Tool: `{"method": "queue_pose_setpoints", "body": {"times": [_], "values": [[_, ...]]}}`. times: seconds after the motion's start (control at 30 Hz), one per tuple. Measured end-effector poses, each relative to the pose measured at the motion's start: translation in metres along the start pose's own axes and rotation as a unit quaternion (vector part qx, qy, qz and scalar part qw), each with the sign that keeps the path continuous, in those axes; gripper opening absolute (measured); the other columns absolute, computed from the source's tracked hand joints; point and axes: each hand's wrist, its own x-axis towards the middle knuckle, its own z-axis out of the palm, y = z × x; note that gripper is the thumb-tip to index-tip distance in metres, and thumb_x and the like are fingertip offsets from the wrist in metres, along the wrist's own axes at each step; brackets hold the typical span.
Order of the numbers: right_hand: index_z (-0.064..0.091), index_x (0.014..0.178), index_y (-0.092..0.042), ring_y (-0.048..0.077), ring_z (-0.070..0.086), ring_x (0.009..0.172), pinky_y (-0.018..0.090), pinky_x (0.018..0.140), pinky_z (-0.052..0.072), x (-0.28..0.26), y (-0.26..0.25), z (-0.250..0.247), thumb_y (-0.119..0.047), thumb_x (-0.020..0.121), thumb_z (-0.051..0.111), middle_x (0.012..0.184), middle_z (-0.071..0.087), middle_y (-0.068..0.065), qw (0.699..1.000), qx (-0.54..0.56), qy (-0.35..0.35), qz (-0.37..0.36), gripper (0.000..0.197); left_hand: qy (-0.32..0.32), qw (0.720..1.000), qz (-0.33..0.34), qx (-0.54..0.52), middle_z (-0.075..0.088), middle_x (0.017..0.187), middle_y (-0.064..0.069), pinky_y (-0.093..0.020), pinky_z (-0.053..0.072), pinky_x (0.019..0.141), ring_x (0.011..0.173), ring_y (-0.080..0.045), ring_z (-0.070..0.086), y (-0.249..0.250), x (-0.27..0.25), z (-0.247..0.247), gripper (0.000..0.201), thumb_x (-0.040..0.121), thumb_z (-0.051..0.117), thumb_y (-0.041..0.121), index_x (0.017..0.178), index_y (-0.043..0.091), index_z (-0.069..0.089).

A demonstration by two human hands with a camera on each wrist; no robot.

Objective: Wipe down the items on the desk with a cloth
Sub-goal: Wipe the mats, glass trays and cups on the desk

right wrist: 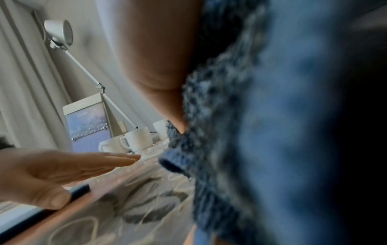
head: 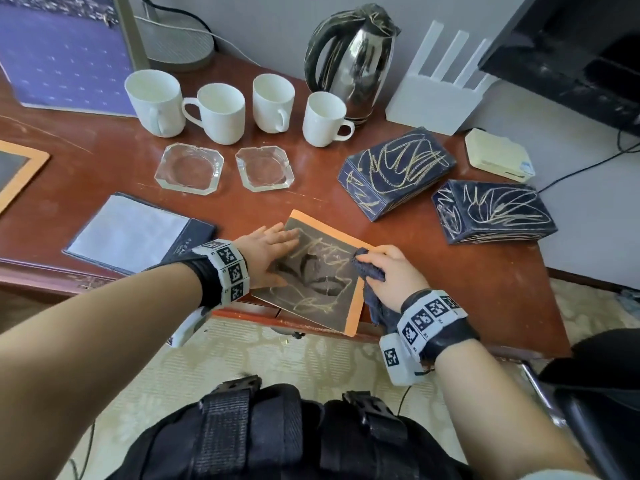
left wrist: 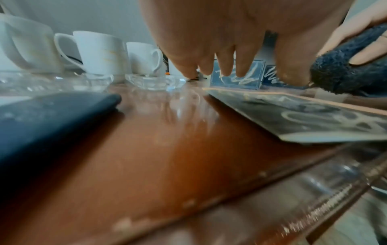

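Hanging past the near rim of the worktop (head: 104, 161), the orange-edged board (head: 322, 271) is risking a slide to the floor if the wipe is pushing toward six o'clock; in the head view the left hand (head: 266, 254) is lying on it at nine o'clock with fingers straight and together, while the right hand (head: 391, 275) at three o'clock is pinching the dark cloth (head: 370, 265) in curled fingers. Two scribbled boxes (head: 394, 171) at two o'clock and two glass ashtrays (head: 188, 168) at twelve are crowding a long stroke. From the left wrist, the left hand's fingers (left wrist: 224, 66) are pointing downward beside the board, a dark folder (left wrist: 52, 116) lying at nine o'clock. From the right wrist, the cloth is filling the right side, blurred; mugs (right wrist: 138, 139) are standing beyond.
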Motion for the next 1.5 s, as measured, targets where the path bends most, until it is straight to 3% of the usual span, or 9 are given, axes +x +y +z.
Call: {"method": "queue_pose_setpoints", "body": {"times": [0.1,0.4,0.6,0.73,0.87,1.03,1.13,1.3,1.5], "values": [[0.051,0.131,-0.027,0.024,0.041,0.118,0.031,0.094,0.041,-0.003,-0.015,0.016,-0.007,0.09,0.043,0.134,0.038,-0.003,0.998,-0.054,-0.014,-0.018,0.046,-0.063,0.996,-0.012,0.053,-0.023,0.154,0.001,-0.036,-0.008,0.115,0.144,-0.02,-0.015,0.003,0.005,0.02,0.092,0.088,0.044,0.059,0.148,0.019,-0.012],[0.054,0.13,-0.029,0.02,0.037,0.115,0.027,0.081,0.037,-0.022,-0.02,0.034,-0.004,0.092,0.043,0.13,0.041,-0.004,0.958,-0.156,-0.209,-0.116,0.046,-0.065,0.994,-0.023,0.079,-0.027,0.153,0.0,-0.038,-0.009,0.114,0.143,-0.022,-0.017,0.005,0.007,0.03,0.095,0.085,0.037,0.066,0.146,0.019,-0.018],[0.05,0.131,-0.028,0.024,0.038,0.119,0.032,0.097,0.039,0.0,-0.012,0.033,-0.003,0.09,0.039,0.133,0.039,-0.004,0.999,-0.045,-0.006,0.026,0.05,-0.065,0.994,-0.028,0.085,-0.028,0.152,-0.001,-0.039,-0.011,0.114,0.143,-0.023,-0.018,0.006,0.007,0.031,0.096,0.085,0.034,0.068,0.146,0.018,-0.02],[0.049,0.13,-0.027,0.023,0.034,0.114,0.031,0.086,0.041,-0.016,-0.022,0.051,0.002,0.088,0.039,0.13,0.037,-0.003,0.994,-0.102,-0.043,0.004,0.052,-0.066,0.994,-0.03,0.083,-0.028,0.152,-0.001,-0.039,-0.011,0.114,0.142,-0.023,-0.019,0.007,0.006,0.03,0.095,0.085,0.034,0.068,0.146,0.018,-0.021],[0.061,0.118,-0.029,0.023,0.044,0.112,0.031,0.088,0.041,-0.01,-0.007,0.032,-0.004,0.09,0.042,0.118,0.042,-0.005,0.977,-0.112,-0.175,-0.045,0.042,-0.067,0.994,-0.028,0.081,-0.029,0.152,0.0,-0.039,-0.012,0.114,0.142,-0.023,-0.02,0.006,0.006,0.03,0.095,0.085,0.034,0.068,0.146,0.019,-0.021],[0.055,0.127,-0.027,0.023,0.042,0.119,0.028,0.099,0.035,0.013,-0.012,0.02,-0.007,0.093,0.042,0.135,0.039,-0.003,1.0,-0.02,0.009,-0.005,0.042,-0.063,0.995,-0.031,0.075,-0.029,0.152,0.001,-0.039,-0.013,0.113,0.142,-0.022,-0.021,0.006,0.005,0.03,0.095,0.086,0.035,0.067,0.145,0.019,-0.021],[0.05,0.131,-0.029,0.023,0.034,0.121,0.026,0.095,0.032,0.015,-0.021,0.038,-0.005,0.093,0.038,0.138,0.036,-0.005,0.993,-0.095,-0.041,-0.059,0.047,-0.066,0.994,-0.031,0.076,-0.029,0.152,0.0,-0.039,-0.013,0.113,0.142,-0.022,-0.021,0.008,0.004,0.029,0.095,0.086,0.036,0.067,0.146,0.019,-0.02],[0.048,0.132,-0.027,0.028,0.037,0.114,0.036,0.096,0.041,0.025,0.001,0.021,-0.001,0.088,0.043,0.138,0.035,-0.001,0.99,-0.09,0.021,0.108,0.051,-0.071,0.994,-0.028,0.074,-0.031,0.151,0.0,-0.039,-0.013,0.113,0.141,-0.022,-0.022,0.006,0.006,0.03,0.095,0.086,0.036,0.067,0.145,0.02,-0.022],[0.051,0.131,-0.03,0.022,0.033,0.12,0.032,0.096,0.038,0.019,-0.028,0.042,-0.003,0.091,0.039,0.138,0.038,-0.006,0.993,-0.095,-0.019,-0.06,0.049,-0.067,0.995,-0.025,0.074,-0.031,0.151,0.001,-0.039,-0.014,0.113,0.141,-0.022,-0.022,0.004,0.006,0.031,0.095,0.086,0.035,0.068,0.145,0.02,-0.022]]}}
